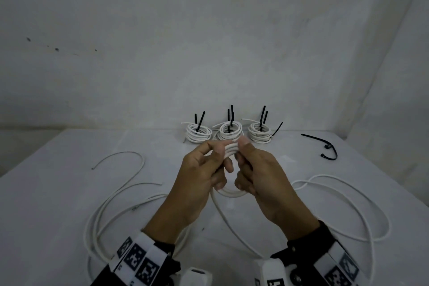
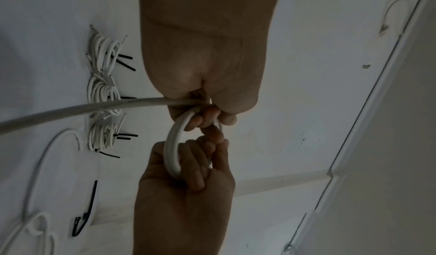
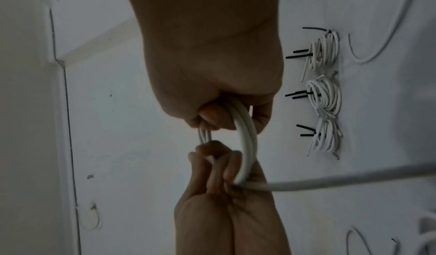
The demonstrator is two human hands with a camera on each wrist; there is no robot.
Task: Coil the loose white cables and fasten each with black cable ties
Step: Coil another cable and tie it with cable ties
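**A fourth coil held in both hands above the counter**

A plain white wall closes off the back of a white counter (image 1: 69, 169), on which everything is laid out. Against the far edge three finished coils (image 1: 228, 133) are set in a row, each bound with black ties whose tails stick upward; they appear to have been parked there to keep done work apart from loose cable. Two spare black cable ties (image 1: 325, 148) are left to the right, near enough to be picked up by the right hand when wanted.

Above the middle of the counter a small coil (image 1: 229, 150) of white cable is held up by both hands. The left hand (image 1: 199, 176) is closed round one side of the ring, its fingers (image 2: 202, 117) curled through the loop; the right hand (image 1: 260, 174) is closed on the opposite side, its fingers (image 3: 212, 115) likewise hooked round the turns. Such a two-sided grip is probably used so that the springy turns are not let loose while more is wound on.

From the coil the unwound tail (image 1: 222, 213) is let down toward the counter. Other loose white cables (image 1: 362, 204) are spread at both sides, not yet coiled.
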